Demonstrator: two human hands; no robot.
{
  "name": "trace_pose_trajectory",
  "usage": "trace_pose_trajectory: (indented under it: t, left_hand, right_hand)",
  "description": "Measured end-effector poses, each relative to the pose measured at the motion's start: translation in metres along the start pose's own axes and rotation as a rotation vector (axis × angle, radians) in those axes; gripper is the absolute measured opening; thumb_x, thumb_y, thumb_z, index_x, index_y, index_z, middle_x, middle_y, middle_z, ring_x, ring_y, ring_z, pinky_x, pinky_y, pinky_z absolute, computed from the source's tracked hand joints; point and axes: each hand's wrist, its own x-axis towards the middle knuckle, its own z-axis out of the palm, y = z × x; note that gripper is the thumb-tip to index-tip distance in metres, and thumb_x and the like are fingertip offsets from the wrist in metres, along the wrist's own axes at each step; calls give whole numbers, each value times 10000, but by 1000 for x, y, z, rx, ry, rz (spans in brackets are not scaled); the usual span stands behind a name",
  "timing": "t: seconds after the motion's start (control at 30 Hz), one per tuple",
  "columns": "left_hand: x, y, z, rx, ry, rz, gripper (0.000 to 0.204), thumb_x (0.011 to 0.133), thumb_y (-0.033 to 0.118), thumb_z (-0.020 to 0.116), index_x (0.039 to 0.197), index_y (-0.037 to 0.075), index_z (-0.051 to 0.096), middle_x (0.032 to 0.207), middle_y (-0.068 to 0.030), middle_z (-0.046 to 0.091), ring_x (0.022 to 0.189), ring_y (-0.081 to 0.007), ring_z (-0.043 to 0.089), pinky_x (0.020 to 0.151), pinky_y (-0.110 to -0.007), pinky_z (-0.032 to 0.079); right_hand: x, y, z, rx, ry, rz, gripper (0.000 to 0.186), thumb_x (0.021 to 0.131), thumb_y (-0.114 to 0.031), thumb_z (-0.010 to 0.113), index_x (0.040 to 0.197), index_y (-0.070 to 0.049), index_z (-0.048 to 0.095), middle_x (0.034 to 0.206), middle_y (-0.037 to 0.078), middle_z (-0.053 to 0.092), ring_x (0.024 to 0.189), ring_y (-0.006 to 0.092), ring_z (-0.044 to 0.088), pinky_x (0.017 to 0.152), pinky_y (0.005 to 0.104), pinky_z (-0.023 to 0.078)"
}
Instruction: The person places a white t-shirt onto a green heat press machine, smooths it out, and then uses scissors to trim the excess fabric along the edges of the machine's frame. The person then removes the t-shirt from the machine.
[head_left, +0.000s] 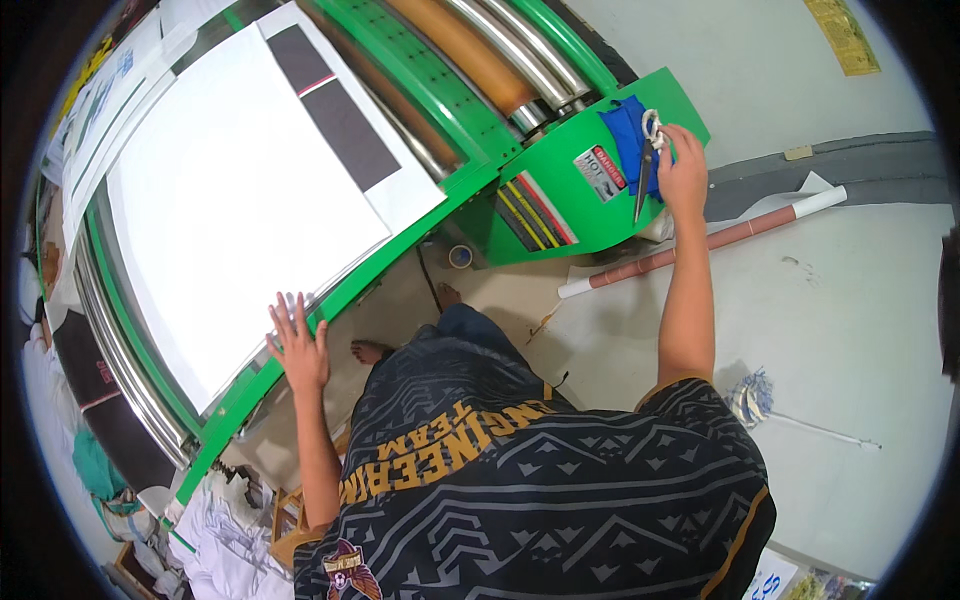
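Note:
My left hand lies with fingers spread on the near edge of a large white sheet, which rests on the green machine's bed. Along the sheet's far right side is a dark printed strip with a red and white band. Out to the right, the fingers of my right hand close on the handles of a pair of scissors. Their handles look wrapped in white, and the dark blades point toward me. Beneath the scissors a blue cloth sits on the green end cover.
Metal and brown rollers run across the machine's far side; a hot-surface warning label marks its end cover. A brown-wrapped roll lies on the floor at right, near a mop-like brush. White fabric is heaped at lower left.

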Motion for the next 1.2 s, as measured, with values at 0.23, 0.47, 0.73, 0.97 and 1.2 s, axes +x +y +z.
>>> trace_pose_trajectory:
  t: [0.23,0.47,0.73,0.97,1.2]
  left_hand:
    - [28,94,30,105,36,-159,670,1160,568,490,1789,444,294,1921,-5,83,1763,-336,73,1329,-745,128]
    - [1,135,39,108,57,-381,658,1146,551,531,1767,467,334,1914,-71,107,1752,-385,98,1297,-786,162]
    - [12,239,58,-237,320,-469,486,1090,424,696,1482,136,690,1581,-185,561,1500,-372,487,1149,-578,430]
    - [77,258,79,-1342,453,-893,332,1058,285,794,1067,-46,798,978,-136,825,766,-191,784,669,-354,594]
    - [117,259,77,-1199,463,-1141,284,924,192,886,911,-80,803,837,-139,810,688,-194,786,636,-327,620]
  right_hand:
    - [26,141,67,-65,-357,-258,473,942,57,597,1375,-74,734,1419,198,728,1315,415,679,1156,497,514]
    - [42,171,75,119,-542,-508,584,877,128,606,1417,-66,713,1440,184,687,1375,422,618,1166,499,497]
    - [83,194,59,169,-684,-721,561,871,115,626,1385,-86,732,1293,154,698,1205,402,654,1065,505,525]
    - [111,176,18,363,-1191,-506,627,767,161,648,1360,-35,711,1131,169,754,1031,375,724,1000,441,572]
    - [108,142,42,833,-1483,-275,693,780,86,723,1466,7,655,1037,66,740,981,155,687,958,333,564]
